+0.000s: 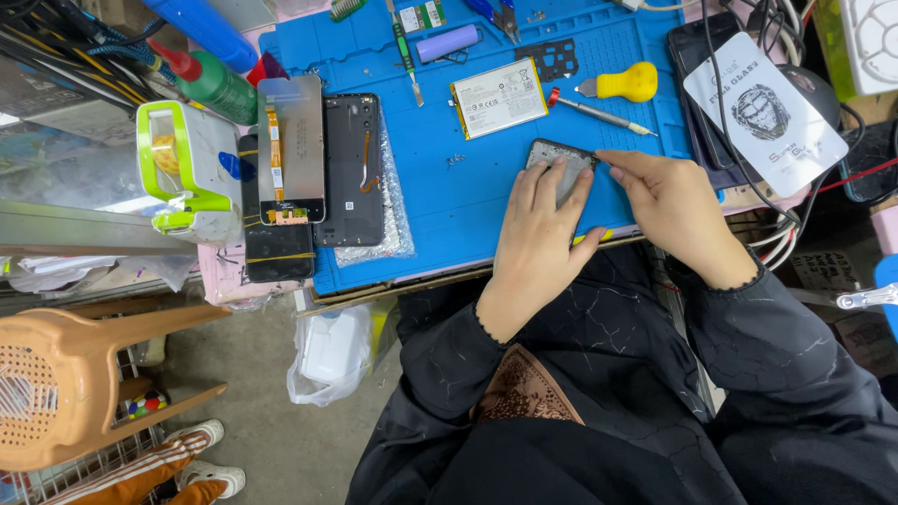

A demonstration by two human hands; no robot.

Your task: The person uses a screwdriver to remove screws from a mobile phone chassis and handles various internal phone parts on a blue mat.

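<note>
While the left hand (538, 245) is lying flat with fingers spread on the dark rectangular phone body (559, 161), pinning it near the front edge of the blue silicone work mat (449, 201), the right hand (675, 208) is pinching its top right corner with narrowed fingertips. Too much prying force there could, I judge, be cracking the frame or slipping (the loose white-labelled flat battery (499, 97) is lying just beyond). Mostly covered, the phone is showing a grey, dull face with rounded black edges.
</note>
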